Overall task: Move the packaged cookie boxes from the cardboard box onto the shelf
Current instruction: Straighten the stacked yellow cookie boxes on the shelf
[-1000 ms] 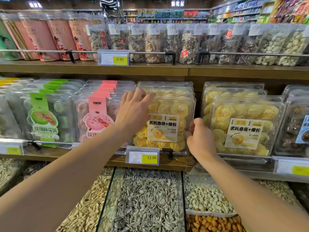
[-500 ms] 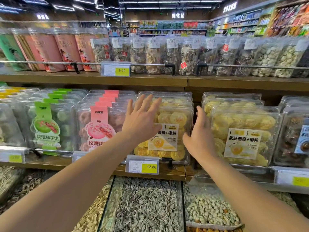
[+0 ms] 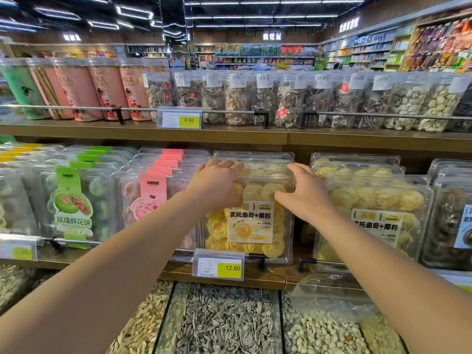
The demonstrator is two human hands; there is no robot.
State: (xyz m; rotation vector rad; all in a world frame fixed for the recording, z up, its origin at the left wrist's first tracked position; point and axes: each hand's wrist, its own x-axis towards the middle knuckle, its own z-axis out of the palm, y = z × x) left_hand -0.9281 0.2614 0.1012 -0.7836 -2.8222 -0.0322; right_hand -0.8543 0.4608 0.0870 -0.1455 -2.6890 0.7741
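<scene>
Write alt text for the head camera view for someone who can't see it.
Two bare hands, left hand and right hand, rest on the top front of a clear box of yellow cookies standing on a wooden store shelf, above bins of seeds.

Both hands (image 3: 217,185) (image 3: 304,192) atop front yellow cookie box (image 3: 251,226) on shelf (image 3: 229,273)
</scene>
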